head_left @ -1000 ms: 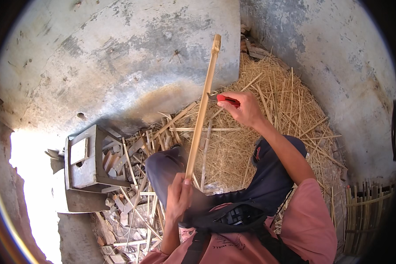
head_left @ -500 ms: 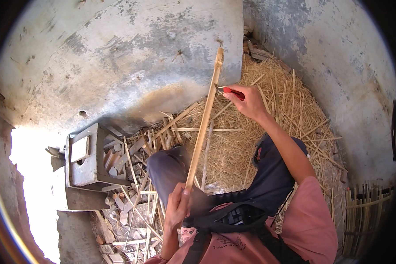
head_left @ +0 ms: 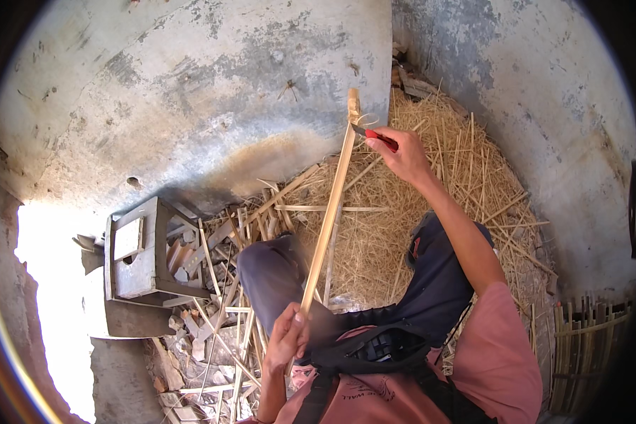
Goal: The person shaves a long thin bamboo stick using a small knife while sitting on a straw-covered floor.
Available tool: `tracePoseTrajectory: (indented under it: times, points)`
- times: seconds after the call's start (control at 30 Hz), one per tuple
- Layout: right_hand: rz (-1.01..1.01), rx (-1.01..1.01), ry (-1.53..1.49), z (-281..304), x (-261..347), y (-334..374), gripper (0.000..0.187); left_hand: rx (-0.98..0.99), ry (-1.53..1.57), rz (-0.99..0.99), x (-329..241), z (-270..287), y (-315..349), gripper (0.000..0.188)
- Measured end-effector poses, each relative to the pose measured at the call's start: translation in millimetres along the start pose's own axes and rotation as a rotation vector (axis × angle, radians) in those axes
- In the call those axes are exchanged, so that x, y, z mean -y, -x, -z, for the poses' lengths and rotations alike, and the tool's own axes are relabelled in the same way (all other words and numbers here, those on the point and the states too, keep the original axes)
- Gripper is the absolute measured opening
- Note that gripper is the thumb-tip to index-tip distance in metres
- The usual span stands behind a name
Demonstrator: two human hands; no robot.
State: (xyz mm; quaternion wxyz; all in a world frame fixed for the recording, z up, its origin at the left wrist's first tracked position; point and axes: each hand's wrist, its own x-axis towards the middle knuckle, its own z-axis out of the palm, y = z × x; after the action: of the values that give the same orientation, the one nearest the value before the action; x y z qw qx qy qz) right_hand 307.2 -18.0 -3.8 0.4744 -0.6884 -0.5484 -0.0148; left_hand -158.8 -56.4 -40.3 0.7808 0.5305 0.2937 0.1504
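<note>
A long pale strip of split bamboo (head_left: 331, 205) slants up and away from my lap, with a thicker, node-like bulge near its far end. My left hand (head_left: 287, 333) is closed round its near end, by my left knee. In my right hand (head_left: 403, 154) is a red-handled knife (head_left: 382, 139), gripped near the strip's far end. Its dark blade touches or nearly touches the strip just below the bulge. A thin curled shaving (head_left: 367, 119) stands out beside the blade.
Fine shavings (head_left: 374, 240) heap between and beyond my legs, with loose sticks on them. A wooden box frame (head_left: 138, 254) stands at the left, near rubble and more sticks (head_left: 219, 339). Worn walls (head_left: 212, 92) rise ahead and right. A slatted bundle (head_left: 590, 343) lies lower right.
My right hand and the knife have moved up along the strip toward its far end. The strip's far end has dropped slightly, and a curled shaving now shows by the blade.
</note>
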Motion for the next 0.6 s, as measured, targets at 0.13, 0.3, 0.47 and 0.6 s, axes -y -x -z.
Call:
tracePoseTrajectory:
  times: [0.13,0.3,0.47,0.6]
  points:
    - [-0.12,0.018,-0.064,-1,6,1,0.042,0.018,0.086,0.033,8,-3,-4,0.025]
    - [-0.258,0.135,-0.311,3,7,4,0.043,-0.018,-0.026,0.007,4,-18,-13,0.027]
    - [-0.247,0.36,-0.638,13,25,14,0.035,-0.16,-0.214,-0.094,-1,-22,-25,0.025]
    - [-0.141,0.379,-0.508,17,39,24,0.034,-0.21,-0.313,-0.117,-6,-21,-36,0.022]
